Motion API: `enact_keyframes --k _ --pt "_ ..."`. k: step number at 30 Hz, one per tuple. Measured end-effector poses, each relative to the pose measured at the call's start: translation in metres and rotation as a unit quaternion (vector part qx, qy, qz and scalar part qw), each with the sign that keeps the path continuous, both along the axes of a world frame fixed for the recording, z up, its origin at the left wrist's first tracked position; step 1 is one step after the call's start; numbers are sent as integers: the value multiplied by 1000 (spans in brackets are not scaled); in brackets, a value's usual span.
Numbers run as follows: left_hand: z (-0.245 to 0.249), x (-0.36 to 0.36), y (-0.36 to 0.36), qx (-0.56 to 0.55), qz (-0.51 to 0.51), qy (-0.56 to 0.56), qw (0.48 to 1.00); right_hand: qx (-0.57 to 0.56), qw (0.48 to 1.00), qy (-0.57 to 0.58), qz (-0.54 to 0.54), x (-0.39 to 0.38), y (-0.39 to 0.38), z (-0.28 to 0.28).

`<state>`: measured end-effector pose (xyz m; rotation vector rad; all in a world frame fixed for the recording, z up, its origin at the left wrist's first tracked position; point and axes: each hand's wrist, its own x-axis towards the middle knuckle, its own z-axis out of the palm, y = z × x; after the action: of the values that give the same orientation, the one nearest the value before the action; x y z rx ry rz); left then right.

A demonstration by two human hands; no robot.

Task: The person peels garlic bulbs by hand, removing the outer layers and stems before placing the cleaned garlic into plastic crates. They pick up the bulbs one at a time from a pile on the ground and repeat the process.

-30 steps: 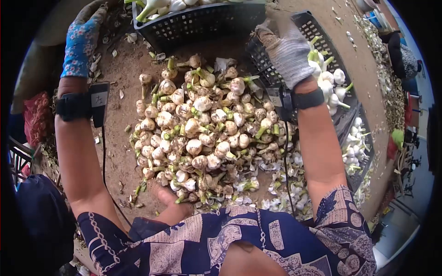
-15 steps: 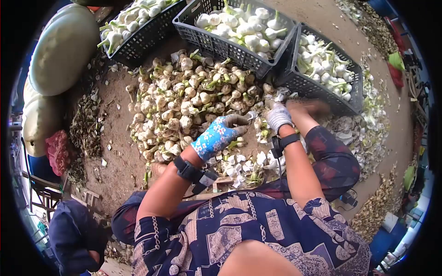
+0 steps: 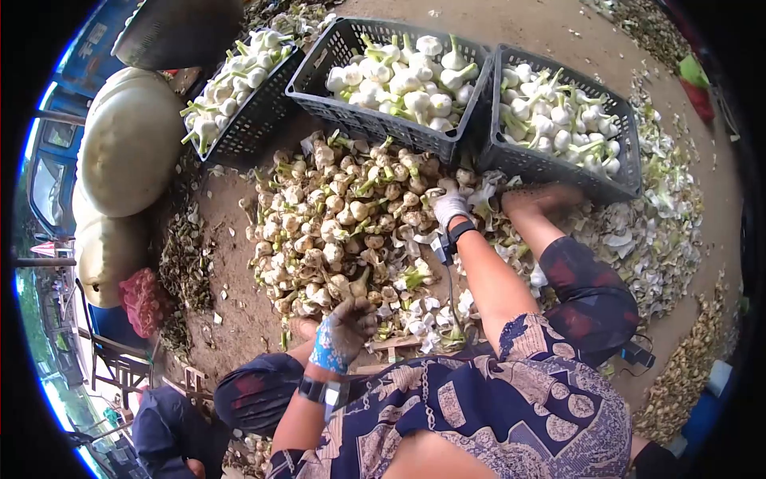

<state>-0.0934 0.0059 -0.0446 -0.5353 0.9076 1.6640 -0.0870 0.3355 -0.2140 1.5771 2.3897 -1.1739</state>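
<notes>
My left hand (image 3: pixel 349 326), in a blue flowered glove with a dark, dirty palm, is raised at the near edge of a heap of unpeeled garlic bulbs (image 3: pixel 319 215). Its fingers are curled in, and I cannot make out what they hold. A garlic bulb (image 3: pixel 359 283) shows just above those fingertips. At the right edge of the heap, my right hand (image 3: pixel 448 203), in a whitish glove, has its fingers bent down around a bulb that they mostly hide. Loose white skins (image 3: pixel 427 313) and green stem bits lie between the hands.
Black crates of cleaned white garlic stand behind the heap: left (image 3: pixel 254 113), middle (image 3: pixel 371 114) and right (image 3: pixel 550 158). Peelings (image 3: pixel 638 247) cover the right side. Big pale sacks (image 3: pixel 132 144) and a pink net bag (image 3: pixel 144 302) are at left. Another person's dark-clad leg (image 3: pixel 179 431) shows lower left.
My left hand has drawn back toward my body and turned, its fingers curling. The right hand has moved leftward to the edge of the heap. The whole view has shifted a little.
</notes>
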Motion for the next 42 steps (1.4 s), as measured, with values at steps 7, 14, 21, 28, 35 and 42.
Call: enact_keyframes --k 7,14,21,28,35,42 --pt "-4 -9 93 54 -104 56 992 56 881 382 273 84 -96 163" --pt "31 6 77 88 -66 325 939 -380 781 495 -32 125 -100 215" --pt "55 32 63 -24 -159 772 616 -113 843 491 190 117 -122 206" --pt "75 19 58 -81 -224 807 540 54 939 294 170 83 -136 176" --pt "86 18 56 -52 -227 862 451 63 933 294 199 107 -133 219" --pt "37 -36 31 209 -226 188 933 -95 890 399 198 116 -139 244"
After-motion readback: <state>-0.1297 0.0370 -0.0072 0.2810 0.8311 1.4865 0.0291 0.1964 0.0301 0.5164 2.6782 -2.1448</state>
